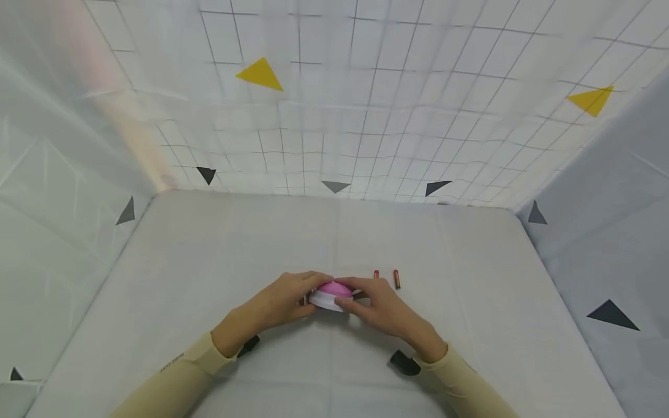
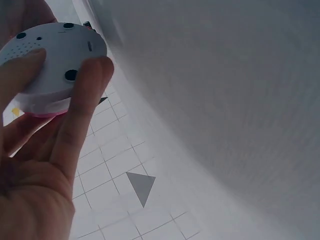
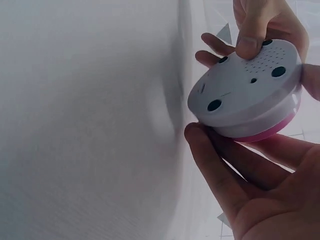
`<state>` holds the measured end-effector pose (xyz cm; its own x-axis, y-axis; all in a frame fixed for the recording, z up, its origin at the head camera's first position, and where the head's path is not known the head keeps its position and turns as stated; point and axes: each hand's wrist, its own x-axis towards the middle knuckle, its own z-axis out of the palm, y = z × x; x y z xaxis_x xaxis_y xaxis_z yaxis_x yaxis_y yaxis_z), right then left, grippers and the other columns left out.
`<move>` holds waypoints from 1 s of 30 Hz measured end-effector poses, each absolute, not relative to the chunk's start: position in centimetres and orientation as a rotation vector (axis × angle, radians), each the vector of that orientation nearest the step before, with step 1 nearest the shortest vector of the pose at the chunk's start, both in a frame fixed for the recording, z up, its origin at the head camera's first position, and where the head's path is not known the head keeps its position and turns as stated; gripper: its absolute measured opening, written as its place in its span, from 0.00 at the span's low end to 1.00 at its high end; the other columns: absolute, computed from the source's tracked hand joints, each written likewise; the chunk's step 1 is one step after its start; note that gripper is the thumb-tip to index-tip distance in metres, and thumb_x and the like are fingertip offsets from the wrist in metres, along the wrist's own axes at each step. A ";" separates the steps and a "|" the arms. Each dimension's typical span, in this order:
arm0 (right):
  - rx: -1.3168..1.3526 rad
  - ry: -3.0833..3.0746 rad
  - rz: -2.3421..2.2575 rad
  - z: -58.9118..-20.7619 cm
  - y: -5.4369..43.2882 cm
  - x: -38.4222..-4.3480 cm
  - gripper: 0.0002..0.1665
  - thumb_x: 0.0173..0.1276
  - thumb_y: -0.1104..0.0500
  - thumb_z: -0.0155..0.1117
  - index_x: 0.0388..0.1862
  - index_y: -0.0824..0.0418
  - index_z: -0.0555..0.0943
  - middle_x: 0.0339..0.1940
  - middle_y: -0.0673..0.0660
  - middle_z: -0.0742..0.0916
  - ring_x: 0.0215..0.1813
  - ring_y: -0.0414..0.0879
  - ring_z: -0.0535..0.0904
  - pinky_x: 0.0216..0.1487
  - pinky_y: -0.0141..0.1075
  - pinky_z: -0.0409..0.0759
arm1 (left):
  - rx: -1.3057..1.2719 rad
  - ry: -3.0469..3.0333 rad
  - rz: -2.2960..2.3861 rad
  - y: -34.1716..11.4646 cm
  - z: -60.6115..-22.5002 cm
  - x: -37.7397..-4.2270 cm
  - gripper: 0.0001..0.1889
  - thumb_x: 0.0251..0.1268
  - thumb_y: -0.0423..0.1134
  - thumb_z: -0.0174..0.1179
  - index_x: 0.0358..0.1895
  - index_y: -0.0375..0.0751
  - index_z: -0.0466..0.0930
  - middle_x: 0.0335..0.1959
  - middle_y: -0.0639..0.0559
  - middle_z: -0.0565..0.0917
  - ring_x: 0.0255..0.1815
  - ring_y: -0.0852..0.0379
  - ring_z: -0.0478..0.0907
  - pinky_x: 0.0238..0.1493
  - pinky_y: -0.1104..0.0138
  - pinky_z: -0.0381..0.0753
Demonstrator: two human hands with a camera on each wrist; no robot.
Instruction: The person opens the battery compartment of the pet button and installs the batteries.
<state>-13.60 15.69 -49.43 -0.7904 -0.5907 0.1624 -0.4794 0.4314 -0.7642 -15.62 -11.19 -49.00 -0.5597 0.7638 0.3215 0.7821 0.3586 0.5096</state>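
Note:
Both hands hold a round push-button device (image 1: 330, 296) with a pink domed top and a white base, just above the table. My left hand (image 1: 286, 297) grips its left side, fingers over the pink top and thumb at the base. From the right, my right hand (image 1: 384, 306) grips it the same way. In the left wrist view the white underside (image 2: 55, 52) shows small speaker holes, dark round feet and a slot, with the left thumb pressing on it. The right wrist view shows the same underside (image 3: 237, 92) tilted, fingertips of both hands touching it.
Two small red batteries (image 1: 396, 279) lie on the white table (image 1: 235, 244) just beyond the right hand. Sheeting encloses the table, with a gridded back wall (image 1: 397, 116) and side walls bearing dark triangles. A black wrist-worn piece (image 1: 405, 363) hangs under the right forearm.

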 end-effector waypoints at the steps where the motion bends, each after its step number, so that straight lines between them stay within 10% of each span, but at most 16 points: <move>1: -0.956 2.535 -1.295 -49.3 15.7 -13.6 0.24 0.80 0.49 0.65 0.70 0.55 0.81 0.61 0.46 0.88 0.55 0.37 0.87 0.58 0.39 0.87 | -1.457 -2.569 -0.993 -11.2 -49.0 -15.6 0.29 0.62 0.29 0.75 0.66 0.38 0.77 0.58 0.49 0.87 0.42 0.59 0.85 0.49 0.69 0.87; 13: -1.015 2.514 -1.218 -48.8 15.9 -13.3 0.22 0.81 0.49 0.63 0.69 0.52 0.78 0.59 0.41 0.88 0.57 0.36 0.85 0.58 0.40 0.86 | -1.430 -2.512 -1.181 -10.8 -49.1 -15.6 0.25 0.69 0.39 0.73 0.66 0.37 0.78 0.57 0.50 0.88 0.53 0.61 0.86 0.56 0.65 0.87; 30: -0.980 2.553 -1.187 -48.2 15.8 -12.8 0.32 0.77 0.44 0.68 0.75 0.48 0.72 0.54 0.41 0.87 0.47 0.34 0.82 0.49 0.41 0.86 | -1.193 -2.668 -1.574 -10.2 -48.6 -15.0 0.15 0.76 0.50 0.65 0.57 0.48 0.81 0.26 0.59 0.82 0.17 0.69 0.76 0.21 0.70 0.81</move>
